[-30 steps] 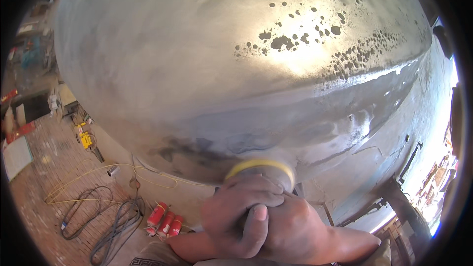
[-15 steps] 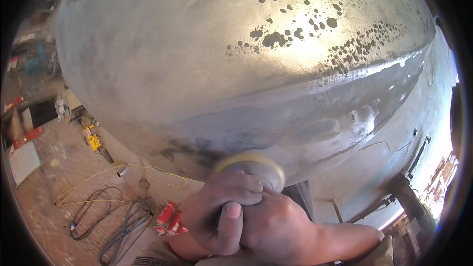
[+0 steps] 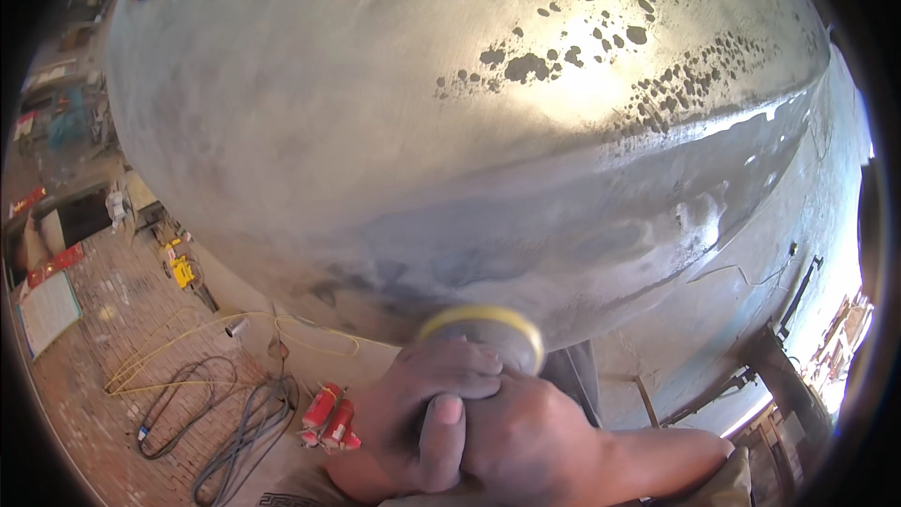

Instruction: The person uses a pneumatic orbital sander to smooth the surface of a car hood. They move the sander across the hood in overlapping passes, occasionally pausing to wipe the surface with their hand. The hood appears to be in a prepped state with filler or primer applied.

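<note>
A sander with a round, yellow-rimmed pad (image 3: pixel 481 317) is pressed against the lower edge of a big, curved grey metal surface (image 3: pixel 310 113). Its body is almost wholly covered by my hands. Fingers of my left hand (image 3: pixel 408 404) wrap over the tool from the left, with a thumb bent down beside them. From the right, my right hand (image 3: pixel 526 422) closes round it, fist-like, against the left one. Dark, dusty smears mark the metal just above the pad. Farther up, dark spots lie scattered over a shiny patch.
Below left, on the brick floor (image 3: pixel 113 319), lie a coiled dark cable (image 3: pixel 249 427), a thin yellow cord (image 3: pixel 188 324) and a yellow tool (image 3: pixel 181 269). Red cylinders (image 3: pixel 333 416) sit close by my left forearm. At right stands a dark metal frame (image 3: pixel 788 385).
The sander's pad and both hands have shifted slightly downward and right along the metal. My grip stays the same.
</note>
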Demonstrator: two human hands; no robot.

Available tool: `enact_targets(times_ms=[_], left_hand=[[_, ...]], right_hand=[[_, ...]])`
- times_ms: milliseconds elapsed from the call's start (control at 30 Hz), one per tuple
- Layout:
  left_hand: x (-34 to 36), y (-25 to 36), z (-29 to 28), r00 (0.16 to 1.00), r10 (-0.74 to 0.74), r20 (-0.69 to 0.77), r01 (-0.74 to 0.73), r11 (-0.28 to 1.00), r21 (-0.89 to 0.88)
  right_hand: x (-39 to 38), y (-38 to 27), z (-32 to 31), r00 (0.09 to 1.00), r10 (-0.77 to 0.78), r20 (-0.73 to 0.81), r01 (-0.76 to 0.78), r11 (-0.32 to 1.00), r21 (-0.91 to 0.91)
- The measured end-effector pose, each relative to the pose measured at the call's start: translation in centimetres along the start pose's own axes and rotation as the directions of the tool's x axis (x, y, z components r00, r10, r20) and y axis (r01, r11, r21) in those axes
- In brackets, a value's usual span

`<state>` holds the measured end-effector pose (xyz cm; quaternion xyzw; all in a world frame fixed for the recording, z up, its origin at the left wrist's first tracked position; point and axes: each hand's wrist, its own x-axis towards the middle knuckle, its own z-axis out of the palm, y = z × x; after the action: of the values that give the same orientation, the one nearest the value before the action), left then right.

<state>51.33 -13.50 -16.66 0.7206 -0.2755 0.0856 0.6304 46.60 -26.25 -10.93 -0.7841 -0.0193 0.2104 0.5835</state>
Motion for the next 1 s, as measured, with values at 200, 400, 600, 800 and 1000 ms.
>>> enact_targets(times_ms=[200, 400, 600, 800, 1000], left_hand=[[-0.5, 0.4, 1.5, 0.983, -0.180, -0.044, 0.174, 0.977, -0.121], [1.2, 0.2, -0.1, 0.932, -0.285, 0.224, 0.318, 0.939, -0.132], [0.4, 1.2, 1.1, 0.927, -0.357, 0.120, 0.374, 0.907, -0.193], [1.0, 1.0, 2.3, 0.934, -0.355, -0.040, 0.337, 0.913, -0.231], [0.2, 1.1, -2.0, 0.925, -0.308, 0.221, 0.335, 0.938, -0.094]], right_hand=[[-0.6, 1.1, 0.0, 0.990, -0.075, -0.124, 0.065, 0.994, -0.084], [-0.2, 2.6, -0.3, 0.944, -0.278, -0.180, 0.205, 0.917, -0.341], [-0.7, 2.6, -0.2, 0.932, -0.273, -0.239, 0.220, 0.949, -0.227], [-1.0, 2.3, 0.4, 0.962, -0.220, -0.161, 0.093, 0.819, -0.567], [0.0, 2.1, 0.3, 0.968, -0.216, -0.128, 0.198, 0.970, -0.141]])
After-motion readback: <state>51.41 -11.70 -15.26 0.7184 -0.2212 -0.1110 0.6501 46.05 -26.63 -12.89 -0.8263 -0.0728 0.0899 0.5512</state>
